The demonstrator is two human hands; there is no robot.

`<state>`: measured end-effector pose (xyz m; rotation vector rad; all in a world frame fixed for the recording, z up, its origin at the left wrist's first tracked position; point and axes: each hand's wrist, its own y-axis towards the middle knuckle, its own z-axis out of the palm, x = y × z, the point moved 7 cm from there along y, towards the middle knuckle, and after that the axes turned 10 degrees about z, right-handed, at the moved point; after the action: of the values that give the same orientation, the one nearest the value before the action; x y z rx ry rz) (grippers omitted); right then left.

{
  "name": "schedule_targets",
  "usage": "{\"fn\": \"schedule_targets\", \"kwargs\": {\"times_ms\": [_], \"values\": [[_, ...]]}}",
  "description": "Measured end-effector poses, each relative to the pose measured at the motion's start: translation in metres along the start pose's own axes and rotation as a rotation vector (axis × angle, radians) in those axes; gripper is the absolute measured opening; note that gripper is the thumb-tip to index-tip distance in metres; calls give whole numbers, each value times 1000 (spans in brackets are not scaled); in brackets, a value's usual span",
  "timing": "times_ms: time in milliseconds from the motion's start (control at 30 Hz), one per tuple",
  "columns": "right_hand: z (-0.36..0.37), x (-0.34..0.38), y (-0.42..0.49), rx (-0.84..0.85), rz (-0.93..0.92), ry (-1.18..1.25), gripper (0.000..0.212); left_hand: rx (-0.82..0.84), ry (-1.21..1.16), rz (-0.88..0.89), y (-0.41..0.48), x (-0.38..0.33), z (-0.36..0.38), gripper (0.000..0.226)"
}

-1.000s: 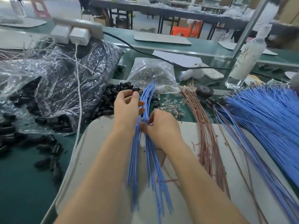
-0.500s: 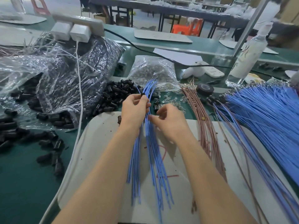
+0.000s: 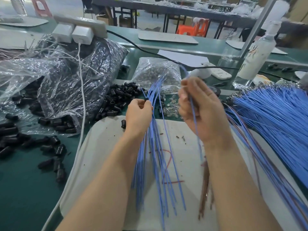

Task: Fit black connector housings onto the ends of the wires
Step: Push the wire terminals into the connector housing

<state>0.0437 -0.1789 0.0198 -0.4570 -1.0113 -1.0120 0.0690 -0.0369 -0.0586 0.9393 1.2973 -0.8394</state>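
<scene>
My left hand (image 3: 139, 114) grips a bundle of blue wires (image 3: 158, 164) near their far ends, over a white board (image 3: 103, 160). A small black connector housing (image 3: 146, 99) shows at my left fingertips on one wire. To the right and higher, my right hand (image 3: 200, 109) holds a single blue wire (image 3: 194, 124) that runs through the palm and sticks out past the fingers. A heap of loose black housings (image 3: 116, 99) lies just left of my left hand.
A clear plastic bag (image 3: 55, 84) of black housings fills the left. A small bag of clear parts (image 3: 156, 72) sits behind the hands. A large fan of blue wires (image 3: 275, 124) lies right, brown wires (image 3: 205, 189) beside it. A white bottle (image 3: 256, 55) stands at back right.
My right hand has lifted up and to the right, drawing one blue wire away from the bundle. My left hand stays on the bundle, now with a black housing at its fingertips.
</scene>
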Motion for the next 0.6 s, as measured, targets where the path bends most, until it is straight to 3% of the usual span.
{"fn": "schedule_targets", "kwargs": {"times_ms": [67, 167, 267, 367, 467, 533, 600], "values": [[-7, 7, -2, -51, -19, 18, 13, 21, 102, 36, -1, -3, 0, 7], [-45, 12, -12, -549, -34, -278, 6, 25, 100, 34, -4, -7, 0, 8], [-60, 14, -21, -757, -99, -274, 10, 30, 46, 143, -6, -21, 1, 6], [-63, 11, -23, -822, -182, -198, 12, 237, 35, 314, -18, -41, 20, 3], [-66, 8, -23, -818, -253, -31, 9, 494, 58, 331, -35, -41, 46, 6], [-66, 3, -18, -747, -233, 47, 9, 537, 72, 347, -40, -40, 51, 10], [-61, -5, -12, -694, -146, -132, 14, 517, 76, 381, -39, -40, 51, 10]]}}
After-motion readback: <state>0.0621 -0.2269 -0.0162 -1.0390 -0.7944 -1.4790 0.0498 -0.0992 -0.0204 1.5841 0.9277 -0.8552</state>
